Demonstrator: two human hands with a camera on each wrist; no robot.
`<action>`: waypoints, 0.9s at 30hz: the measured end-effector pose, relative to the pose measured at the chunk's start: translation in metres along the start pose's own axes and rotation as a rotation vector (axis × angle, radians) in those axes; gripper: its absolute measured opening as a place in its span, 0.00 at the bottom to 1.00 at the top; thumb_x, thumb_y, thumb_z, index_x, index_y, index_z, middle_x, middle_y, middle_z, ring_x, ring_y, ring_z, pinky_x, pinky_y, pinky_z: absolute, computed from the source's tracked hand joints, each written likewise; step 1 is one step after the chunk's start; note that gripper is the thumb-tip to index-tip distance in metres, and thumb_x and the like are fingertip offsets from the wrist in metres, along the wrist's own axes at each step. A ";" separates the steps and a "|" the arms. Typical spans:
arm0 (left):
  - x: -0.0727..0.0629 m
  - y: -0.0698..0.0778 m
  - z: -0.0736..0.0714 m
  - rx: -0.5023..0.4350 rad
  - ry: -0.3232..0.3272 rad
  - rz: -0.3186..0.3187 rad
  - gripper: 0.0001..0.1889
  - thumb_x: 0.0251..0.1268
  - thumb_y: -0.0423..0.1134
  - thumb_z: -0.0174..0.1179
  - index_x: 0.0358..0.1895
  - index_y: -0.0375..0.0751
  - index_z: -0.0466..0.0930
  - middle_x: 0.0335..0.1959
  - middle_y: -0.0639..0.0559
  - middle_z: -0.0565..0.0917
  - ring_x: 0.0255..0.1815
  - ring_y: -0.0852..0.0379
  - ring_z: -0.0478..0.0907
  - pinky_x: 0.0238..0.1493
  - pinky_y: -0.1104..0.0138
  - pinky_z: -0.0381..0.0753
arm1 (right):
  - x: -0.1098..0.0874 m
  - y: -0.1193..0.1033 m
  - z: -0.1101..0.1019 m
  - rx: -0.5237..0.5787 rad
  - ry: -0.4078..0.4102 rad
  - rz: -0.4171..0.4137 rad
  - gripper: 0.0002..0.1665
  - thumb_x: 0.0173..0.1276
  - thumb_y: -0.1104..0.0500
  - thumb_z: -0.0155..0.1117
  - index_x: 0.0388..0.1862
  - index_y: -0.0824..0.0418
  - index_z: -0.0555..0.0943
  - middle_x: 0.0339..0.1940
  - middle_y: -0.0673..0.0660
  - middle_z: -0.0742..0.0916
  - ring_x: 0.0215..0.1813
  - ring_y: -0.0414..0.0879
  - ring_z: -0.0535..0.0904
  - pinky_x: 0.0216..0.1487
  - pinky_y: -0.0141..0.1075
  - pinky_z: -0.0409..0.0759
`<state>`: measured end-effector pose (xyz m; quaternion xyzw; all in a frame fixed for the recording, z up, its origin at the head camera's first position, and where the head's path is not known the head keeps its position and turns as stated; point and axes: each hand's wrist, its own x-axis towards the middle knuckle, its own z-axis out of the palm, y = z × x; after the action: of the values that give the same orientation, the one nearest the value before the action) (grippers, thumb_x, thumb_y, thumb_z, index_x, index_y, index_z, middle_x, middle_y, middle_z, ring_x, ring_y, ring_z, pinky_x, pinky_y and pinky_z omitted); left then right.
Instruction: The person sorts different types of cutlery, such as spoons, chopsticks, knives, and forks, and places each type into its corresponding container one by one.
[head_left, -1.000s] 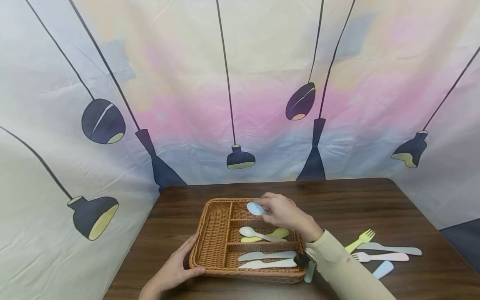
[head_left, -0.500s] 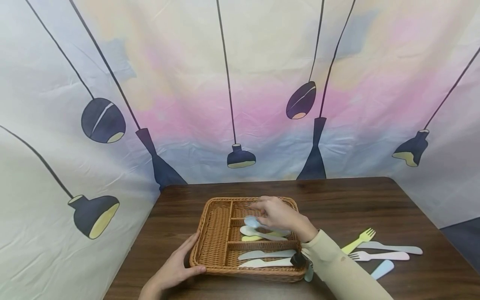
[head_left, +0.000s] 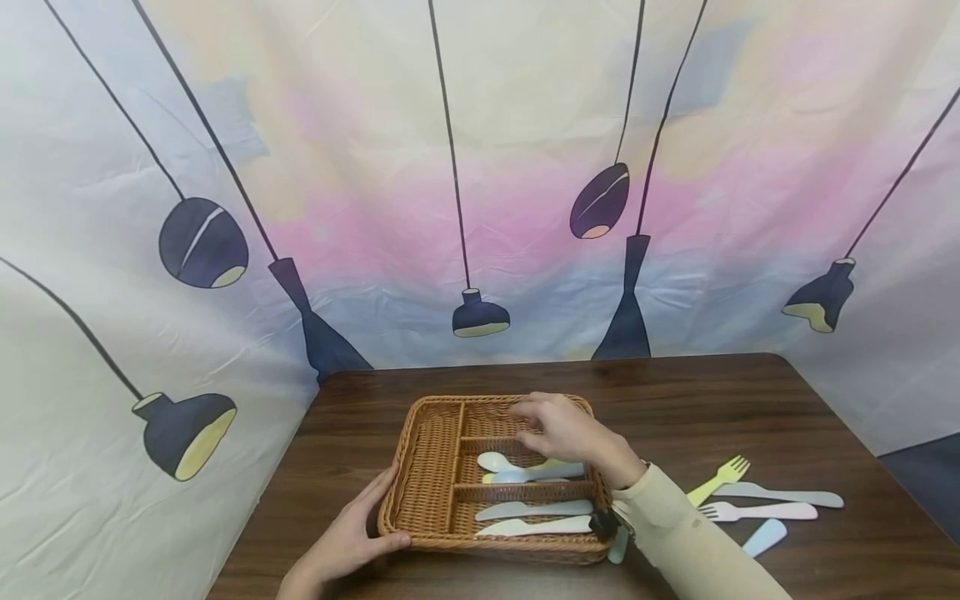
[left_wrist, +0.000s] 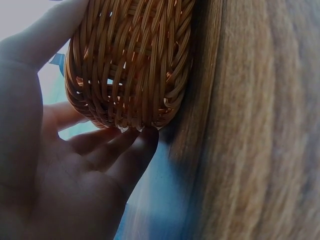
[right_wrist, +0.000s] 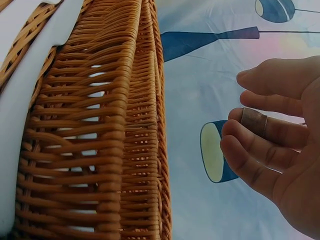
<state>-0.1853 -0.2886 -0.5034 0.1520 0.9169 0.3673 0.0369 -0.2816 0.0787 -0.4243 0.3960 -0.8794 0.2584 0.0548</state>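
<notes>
A wicker cutlery basket (head_left: 429,467) with several compartments stands on the table. My left hand (head_left: 351,527) holds its near left corner between thumb and fingers; the wicker wall (left_wrist: 130,65) fills the left wrist view there. Above the far right part of the basket, my right hand (head_left: 562,427) hovers with loosely bent fingers and nothing in them, as the right wrist view confirms for the hand (right_wrist: 280,140). In the middle compartment a light blue spoon (head_left: 536,473) lies across a white spoon (head_left: 493,462) and a yellow spoon (head_left: 558,463), partly covering them.
Two pale knives (head_left: 532,510) lie in the near compartment. Right of the basket, on the wooden table (head_left: 720,417), are a yellow fork (head_left: 723,477), a pale knife (head_left: 787,496), a pinkish-white fork (head_left: 765,512) and a light blue handle (head_left: 765,537). A printed curtain (head_left: 390,208) hangs behind.
The right hand has lowered the light blue spoon from the far compartment area into the middle compartment and let it go. The left hand stays on the basket corner.
</notes>
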 end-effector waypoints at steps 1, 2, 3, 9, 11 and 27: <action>0.000 0.000 0.000 0.001 0.001 0.000 0.52 0.53 0.54 0.71 0.78 0.47 0.50 0.76 0.34 0.55 0.73 0.30 0.54 0.62 0.34 0.60 | -0.001 0.000 -0.001 -0.002 0.008 -0.002 0.21 0.68 0.56 0.65 0.59 0.57 0.80 0.51 0.56 0.84 0.37 0.41 0.82 0.33 0.31 0.77; 0.000 0.000 0.000 0.002 0.003 0.001 0.52 0.53 0.54 0.71 0.78 0.47 0.50 0.76 0.34 0.55 0.73 0.30 0.54 0.62 0.34 0.60 | -0.002 0.000 -0.001 -0.012 0.019 -0.005 0.21 0.68 0.56 0.65 0.59 0.56 0.81 0.50 0.55 0.85 0.37 0.41 0.82 0.33 0.31 0.78; 0.000 -0.001 0.000 0.004 0.006 0.003 0.52 0.53 0.54 0.71 0.78 0.47 0.50 0.76 0.34 0.55 0.73 0.31 0.54 0.62 0.34 0.60 | -0.003 0.000 -0.002 -0.017 0.029 -0.006 0.20 0.68 0.56 0.65 0.59 0.56 0.81 0.49 0.55 0.85 0.38 0.42 0.82 0.33 0.31 0.78; 0.000 -0.002 0.001 0.005 0.011 0.013 0.52 0.53 0.54 0.71 0.78 0.48 0.51 0.76 0.34 0.56 0.73 0.31 0.55 0.62 0.35 0.61 | -0.011 -0.002 -0.010 -0.039 0.056 -0.003 0.21 0.68 0.56 0.65 0.59 0.56 0.81 0.48 0.54 0.85 0.37 0.42 0.82 0.33 0.31 0.77; 0.000 -0.002 0.001 0.003 0.008 0.012 0.52 0.53 0.54 0.71 0.78 0.48 0.51 0.76 0.34 0.56 0.73 0.31 0.55 0.62 0.35 0.61 | -0.015 -0.002 -0.012 -0.041 0.065 -0.005 0.21 0.67 0.57 0.65 0.59 0.56 0.81 0.48 0.53 0.85 0.35 0.39 0.80 0.32 0.30 0.76; 0.000 -0.002 0.000 0.003 -0.003 -0.008 0.53 0.53 0.55 0.71 0.79 0.47 0.50 0.76 0.35 0.56 0.74 0.33 0.55 0.63 0.36 0.61 | -0.038 0.010 -0.026 -0.069 0.087 0.001 0.22 0.66 0.55 0.66 0.59 0.56 0.81 0.46 0.51 0.85 0.37 0.42 0.81 0.35 0.32 0.77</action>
<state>-0.1861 -0.2894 -0.5049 0.1490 0.9179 0.3657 0.0395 -0.2657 0.1224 -0.4179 0.3817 -0.8848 0.2449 0.1067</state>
